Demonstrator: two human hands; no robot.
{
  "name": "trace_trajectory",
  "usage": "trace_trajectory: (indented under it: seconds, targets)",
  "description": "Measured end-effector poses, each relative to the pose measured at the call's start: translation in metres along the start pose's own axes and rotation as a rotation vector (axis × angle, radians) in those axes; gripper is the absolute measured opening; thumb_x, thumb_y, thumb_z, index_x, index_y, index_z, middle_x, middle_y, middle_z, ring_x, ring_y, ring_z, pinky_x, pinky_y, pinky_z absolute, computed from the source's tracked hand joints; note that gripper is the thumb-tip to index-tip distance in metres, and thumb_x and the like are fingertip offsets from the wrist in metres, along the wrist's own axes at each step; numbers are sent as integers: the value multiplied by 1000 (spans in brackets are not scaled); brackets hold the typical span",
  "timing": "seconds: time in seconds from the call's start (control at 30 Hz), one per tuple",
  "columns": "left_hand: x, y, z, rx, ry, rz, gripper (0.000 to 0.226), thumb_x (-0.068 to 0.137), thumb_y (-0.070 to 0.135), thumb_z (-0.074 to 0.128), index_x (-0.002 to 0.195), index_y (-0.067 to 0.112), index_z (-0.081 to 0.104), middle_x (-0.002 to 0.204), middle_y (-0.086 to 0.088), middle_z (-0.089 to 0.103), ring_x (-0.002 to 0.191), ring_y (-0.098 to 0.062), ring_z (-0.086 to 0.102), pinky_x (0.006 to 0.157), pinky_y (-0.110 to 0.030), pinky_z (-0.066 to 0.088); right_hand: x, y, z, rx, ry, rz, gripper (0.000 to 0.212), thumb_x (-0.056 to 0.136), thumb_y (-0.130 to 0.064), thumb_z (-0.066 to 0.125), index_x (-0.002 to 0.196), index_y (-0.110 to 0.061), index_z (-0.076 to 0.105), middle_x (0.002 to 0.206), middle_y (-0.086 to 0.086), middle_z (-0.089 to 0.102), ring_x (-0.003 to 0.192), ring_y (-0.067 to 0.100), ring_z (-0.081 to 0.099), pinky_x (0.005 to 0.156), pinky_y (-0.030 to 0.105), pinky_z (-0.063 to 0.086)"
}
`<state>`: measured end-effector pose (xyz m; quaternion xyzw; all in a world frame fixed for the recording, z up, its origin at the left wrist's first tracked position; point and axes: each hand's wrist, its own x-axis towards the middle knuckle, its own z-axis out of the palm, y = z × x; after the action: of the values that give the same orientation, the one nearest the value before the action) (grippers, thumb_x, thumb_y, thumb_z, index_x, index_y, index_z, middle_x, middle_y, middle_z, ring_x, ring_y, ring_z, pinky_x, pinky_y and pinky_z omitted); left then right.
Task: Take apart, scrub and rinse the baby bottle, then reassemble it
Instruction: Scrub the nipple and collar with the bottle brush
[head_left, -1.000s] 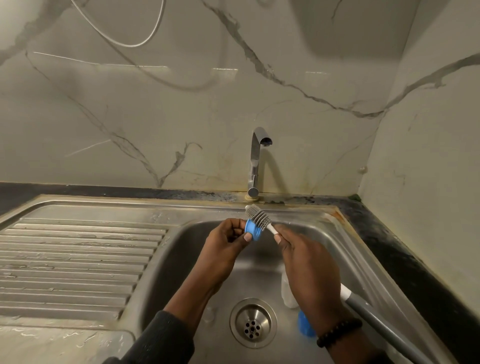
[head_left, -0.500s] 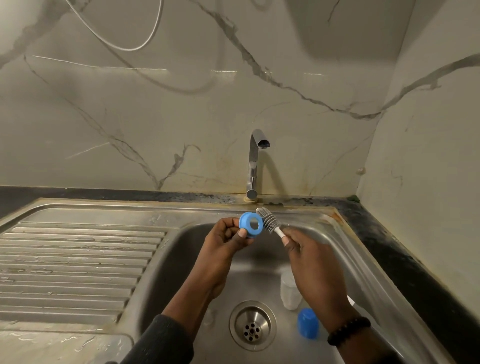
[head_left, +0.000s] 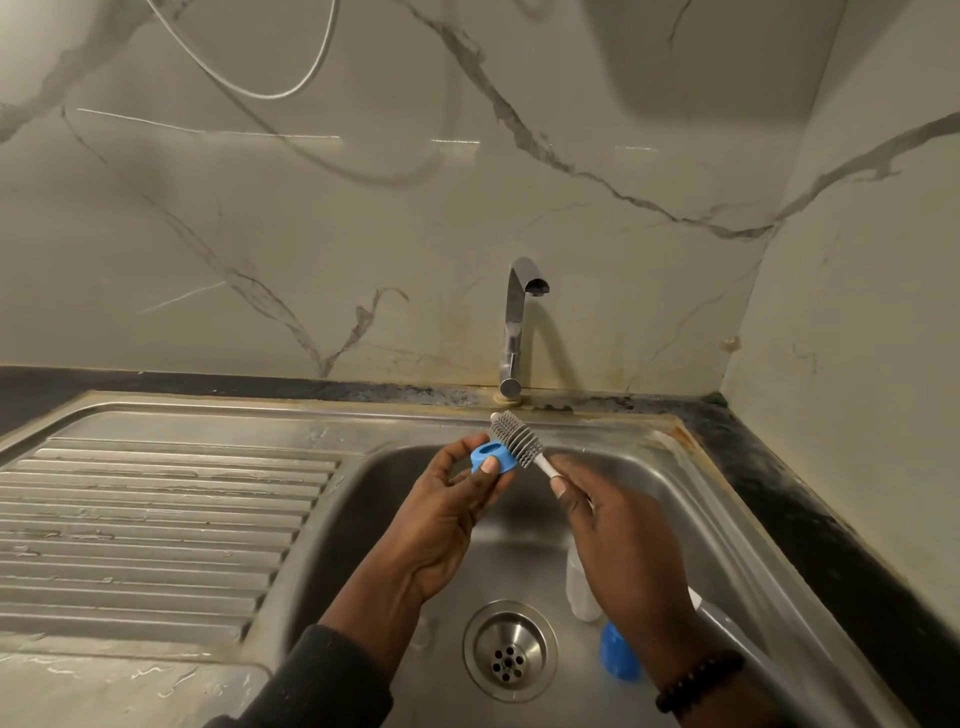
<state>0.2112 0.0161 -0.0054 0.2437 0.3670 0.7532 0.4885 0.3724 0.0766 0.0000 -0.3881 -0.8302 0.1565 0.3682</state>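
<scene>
Pinching blue ring (head_left: 491, 457) in left grip (head_left: 447, 514), right grip (head_left: 618, 540) holds brush (head_left: 514, 439) against it.

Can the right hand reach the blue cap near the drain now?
Probably not yet: the right hand holds the brush in its grip, though the blue cap lies unobstructed just below its wrist.

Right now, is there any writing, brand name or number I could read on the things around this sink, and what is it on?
None can be read.
Blue ring in the left hand: plain, no marking shows.
Brush in the right hand: no marking shows.
Tap: bare metal, no logo shows.
Clear bottle and blue cap in the sink: mostly hidden, nothing legible.
</scene>
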Motion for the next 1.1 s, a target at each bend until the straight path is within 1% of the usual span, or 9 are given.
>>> trace_trajectory:
  seconds: [0.1, 0.23, 0.37, 0.5, 0.57, 0.67, 0.8, 1.0, 1.1]
  targets:
    - [0, 0, -1, -26, 14, 5, 41, 78, 5, 65, 118, 1, 59, 106, -15, 72, 92, -19, 73, 78, -23, 60, -1, -2, 2, 16, 8, -29, 40, 97, -44, 43, 133, -33, 56, 109, -9, 71, 97, 7, 64, 82, 31, 55]
    - [2, -1, -4, -52, 12, 44, 43, 80, 9, 63, 121, 0, 58, 106, -12, 72, 94, -16, 72, 79, -20, 58, -4, -6, 1, 21, -4, -108, 44, 96, -47, 40, 134, -33, 56, 108, -7, 70, 97, 10, 64, 81, 33, 56]
    - [1, 1, -3, -70, -5, 50, 44, 78, 15, 62, 120, 2, 60, 111, -14, 72, 97, -18, 72, 81, -22, 59, 0, -6, -3, 10, 38, -91, 41, 96, -44, 41, 133, -32, 56, 104, -8, 70, 93, 7, 64, 79, 25, 54]
    - [0, 1, -2, -22, -56, 46, 43, 79, 15, 61, 121, 3, 60, 118, -16, 69, 102, -21, 71, 82, -24, 59, 3, 7, -8, -117, 38, -8, 32, 99, -34, 46, 129, -33, 58, 85, -18, 59, 70, -4, 52, 62, 9, 39]
    - [2, 1, -5, 19, -45, 41, 44, 79, 14, 62, 122, 3, 59, 122, -18, 67, 104, -22, 70, 85, -25, 58, 2, 9, -11, -76, 119, 14, 33, 98, -36, 46, 127, -30, 61, 82, -16, 62, 67, -3, 53, 60, 9, 39]
    - [4, 1, -7, -6, -68, 57, 44, 80, 11, 62, 123, 2, 57, 117, -15, 69, 102, -22, 70, 86, -27, 58, 1, -1, -11, 50, 62, -71, 38, 96, -41, 44, 129, -31, 59, 101, -14, 69, 88, 2, 62, 77, 19, 51]
    - [4, 1, -7, 60, -136, 127, 42, 82, 11, 62, 123, 5, 56, 118, -11, 69, 107, -20, 67, 90, -28, 56, 6, 8, -9, -102, 46, -4, 33, 99, -37, 45, 130, -34, 57, 100, -14, 68, 84, 0, 57, 74, 18, 48]
    - [11, -3, -27, 666, -28, 157, 37, 84, 21, 73, 120, 16, 64, 109, -3, 71, 100, -14, 67, 86, -22, 54, 3, 14, -14, -125, -14, 108, 30, 101, -35, 44, 126, -33, 59, 85, -12, 65, 69, 1, 55, 59, 15, 40]
    - [24, -12, -53, 1030, 133, 179, 34, 87, 27, 73, 118, 21, 62, 107, -1, 66, 94, -14, 66, 76, -18, 52, 1, 14, -8, -79, -22, 80, 29, 101, -35, 45, 126, -34, 59, 89, -9, 69, 75, 8, 60, 68, 33, 55]
